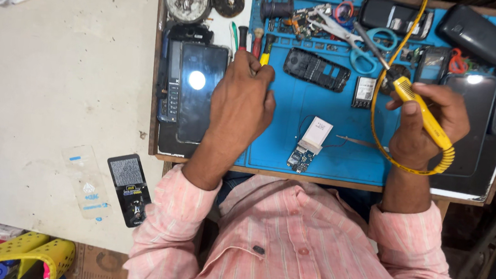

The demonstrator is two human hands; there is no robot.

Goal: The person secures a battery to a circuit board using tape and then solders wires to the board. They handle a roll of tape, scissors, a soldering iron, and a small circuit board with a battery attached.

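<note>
Small wooden bench covered by a blue repair mat [297, 111], pale floor seen beside it. Right hand [429, 127] is closed around a yellow soldering iron [424, 115] over the mat's right part, tip pointed up-left. Left hand [242, 100] is reached to the screwdriver handles [256, 40] at the mat's upper-left edge; whether one is gripped cannot be told. A circuit board with white battery [312, 141] lies on the mat between the hands

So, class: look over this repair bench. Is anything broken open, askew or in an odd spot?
Yes. A small circuit board with a white battery lies bare and tilted on the blue mat, and an opened phone shell sits askew above it. A black packet lies off the bench, on the floor.
</note>
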